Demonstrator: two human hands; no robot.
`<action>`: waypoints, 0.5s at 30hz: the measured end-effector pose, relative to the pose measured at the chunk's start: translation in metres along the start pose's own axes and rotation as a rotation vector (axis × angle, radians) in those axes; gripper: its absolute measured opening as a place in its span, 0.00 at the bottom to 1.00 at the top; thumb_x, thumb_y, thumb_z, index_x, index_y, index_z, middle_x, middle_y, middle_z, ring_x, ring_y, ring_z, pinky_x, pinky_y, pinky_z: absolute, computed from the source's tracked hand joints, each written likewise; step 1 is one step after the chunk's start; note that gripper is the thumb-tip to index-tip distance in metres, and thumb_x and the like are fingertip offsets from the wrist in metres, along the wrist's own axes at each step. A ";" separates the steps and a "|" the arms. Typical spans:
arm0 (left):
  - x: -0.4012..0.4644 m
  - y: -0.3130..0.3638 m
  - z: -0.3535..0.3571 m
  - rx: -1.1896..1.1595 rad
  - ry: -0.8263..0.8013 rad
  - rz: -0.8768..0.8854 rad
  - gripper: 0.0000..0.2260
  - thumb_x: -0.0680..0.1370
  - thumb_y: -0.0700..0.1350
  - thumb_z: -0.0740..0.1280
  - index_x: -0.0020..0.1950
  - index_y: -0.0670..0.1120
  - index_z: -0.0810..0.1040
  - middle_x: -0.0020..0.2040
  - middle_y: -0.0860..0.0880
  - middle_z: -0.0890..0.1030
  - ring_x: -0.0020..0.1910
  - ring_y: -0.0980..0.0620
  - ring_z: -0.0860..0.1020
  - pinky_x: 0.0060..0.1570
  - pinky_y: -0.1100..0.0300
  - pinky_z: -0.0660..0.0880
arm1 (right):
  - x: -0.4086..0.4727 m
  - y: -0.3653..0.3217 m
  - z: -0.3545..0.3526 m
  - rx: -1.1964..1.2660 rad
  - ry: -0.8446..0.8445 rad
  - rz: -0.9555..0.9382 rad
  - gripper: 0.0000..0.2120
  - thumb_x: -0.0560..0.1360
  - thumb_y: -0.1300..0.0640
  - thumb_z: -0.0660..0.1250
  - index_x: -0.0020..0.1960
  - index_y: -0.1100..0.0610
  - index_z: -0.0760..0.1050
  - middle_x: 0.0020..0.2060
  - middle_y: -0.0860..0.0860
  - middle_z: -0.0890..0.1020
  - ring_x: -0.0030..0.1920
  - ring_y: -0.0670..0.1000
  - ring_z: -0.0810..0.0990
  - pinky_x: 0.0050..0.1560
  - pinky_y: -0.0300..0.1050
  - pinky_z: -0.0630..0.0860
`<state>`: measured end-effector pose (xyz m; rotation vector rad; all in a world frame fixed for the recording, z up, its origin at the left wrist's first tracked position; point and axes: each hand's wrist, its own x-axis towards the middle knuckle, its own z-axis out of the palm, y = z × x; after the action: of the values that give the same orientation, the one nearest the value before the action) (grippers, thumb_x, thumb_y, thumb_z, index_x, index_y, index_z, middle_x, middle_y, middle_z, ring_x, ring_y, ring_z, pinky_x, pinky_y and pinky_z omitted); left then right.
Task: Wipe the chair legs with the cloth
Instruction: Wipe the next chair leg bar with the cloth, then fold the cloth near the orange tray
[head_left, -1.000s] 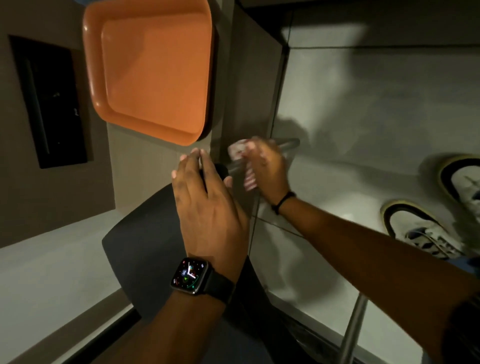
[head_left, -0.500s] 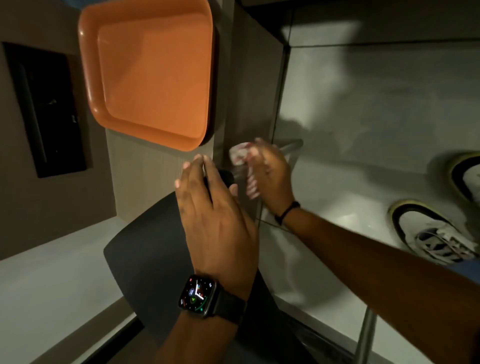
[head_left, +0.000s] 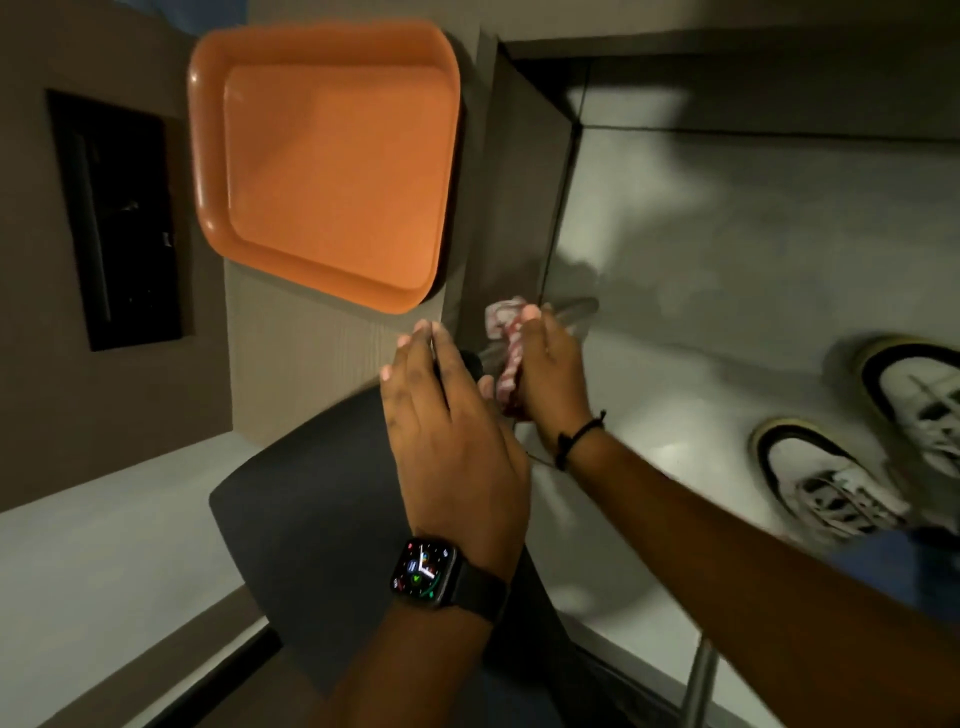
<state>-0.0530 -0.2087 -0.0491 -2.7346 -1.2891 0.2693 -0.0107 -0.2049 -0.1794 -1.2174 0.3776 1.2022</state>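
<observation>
Running from nine o'clock toward three: a dark recessed panel (head_left: 122, 218) sits in the brown wall at about ten o'clock, and just past it, near eleven o'clock, an orange tray (head_left: 332, 161) lies flat with its rim catching the light. Below the tray, from the centre down toward seven o'clock, spreads the black chair seat (head_left: 306, 514). The left hand (head_left: 447, 436) lies on the seat's far edge with fingers stretched and slightly parted, its thumb tucked against the dark end of the frame; whether it grips or only presses I cannot tell. A smartwatch (head_left: 426, 571) with a lit face sits on that wrist at about six o'clock. Just beside it, a little past centre toward one o'clock, the right hand (head_left: 550, 374) is clamped round the red-and-white cloth (head_left: 506, 353), which is bunched and wrapped around a metal chair leg (head_left: 574, 312) that pokes out beyond the fingers, blurred. A black band (head_left: 579, 439) circles the right wrist. At three to four o'clock two white shoes (head_left: 826, 483) rest on the pale floor (head_left: 753, 234), and another chair leg (head_left: 698, 680) shows at five o'clock.
</observation>
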 end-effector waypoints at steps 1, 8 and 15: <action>0.000 0.001 -0.002 -0.005 -0.009 -0.006 0.26 0.83 0.43 0.54 0.79 0.34 0.64 0.79 0.36 0.67 0.80 0.38 0.63 0.81 0.42 0.56 | -0.016 -0.005 0.002 -0.019 -0.041 -0.013 0.22 0.88 0.42 0.58 0.72 0.53 0.81 0.71 0.56 0.84 0.67 0.56 0.85 0.69 0.52 0.84; 0.004 0.005 -0.014 -0.122 -0.084 -0.049 0.27 0.84 0.48 0.52 0.80 0.34 0.62 0.79 0.35 0.66 0.80 0.37 0.63 0.80 0.39 0.58 | -0.054 -0.082 -0.034 0.206 -0.256 0.247 0.21 0.91 0.51 0.56 0.73 0.64 0.78 0.65 0.61 0.87 0.67 0.60 0.86 0.67 0.51 0.84; 0.020 0.044 -0.047 -0.556 -0.085 -0.167 0.24 0.85 0.56 0.51 0.80 0.50 0.65 0.79 0.43 0.67 0.80 0.42 0.63 0.76 0.39 0.65 | -0.079 -0.178 -0.035 0.127 -0.346 0.189 0.23 0.87 0.47 0.63 0.77 0.60 0.73 0.72 0.59 0.84 0.69 0.55 0.86 0.71 0.51 0.83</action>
<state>0.0023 -0.2217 -0.0131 -3.0431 -1.8413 0.0070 0.1222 -0.2517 -0.0412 -0.8577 0.3095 1.4994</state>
